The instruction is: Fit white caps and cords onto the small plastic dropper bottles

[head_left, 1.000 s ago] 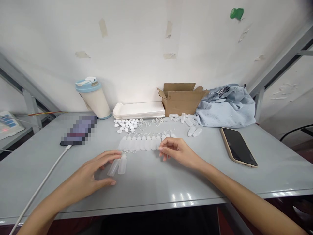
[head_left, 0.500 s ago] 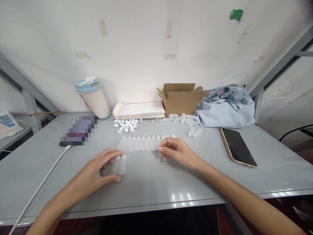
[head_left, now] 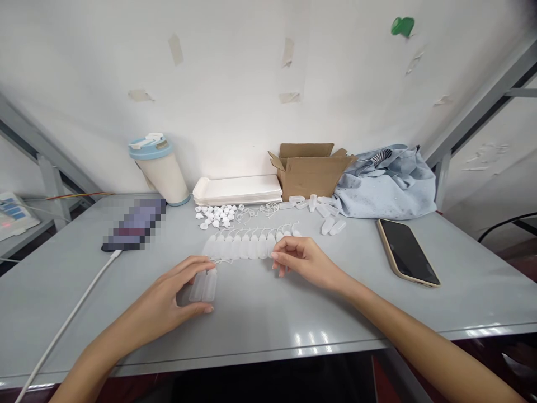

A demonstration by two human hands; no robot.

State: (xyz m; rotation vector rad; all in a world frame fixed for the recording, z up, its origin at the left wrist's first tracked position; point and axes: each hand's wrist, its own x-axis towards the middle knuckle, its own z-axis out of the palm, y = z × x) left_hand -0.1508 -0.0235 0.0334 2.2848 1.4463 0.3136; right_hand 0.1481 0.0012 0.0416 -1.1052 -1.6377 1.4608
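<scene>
Two small translucent plastic bottles (head_left: 208,286) lie side by side on the grey table. My left hand (head_left: 182,288) curves around them, its fingers at their capped ends and its thumb just beyond their bases; the fingers are apart. Farther back, a row of similar bottles (head_left: 241,246) lies closely packed, each with a thin white loop of string at its top. At the row's right end is my right hand (head_left: 300,257), its thumb and fingertips closed together and covering some bottle bodies. Whether it grips a bottle there is hidden.
Behind the row are white caps (head_left: 216,214), loose strings (head_left: 268,210) and translucent bottle bodies (head_left: 329,225). Farther back stand a stack of white trays (head_left: 239,190), a cardboard box (head_left: 312,178) and a tumbler (head_left: 163,173). Phones lie left and right, the right phone (head_left: 409,252) beside bluish cloth (head_left: 386,190).
My left hand has shifted slightly right, its fingers and thumb reaching farther along the two bottles. My right hand stays at the row's right end.
</scene>
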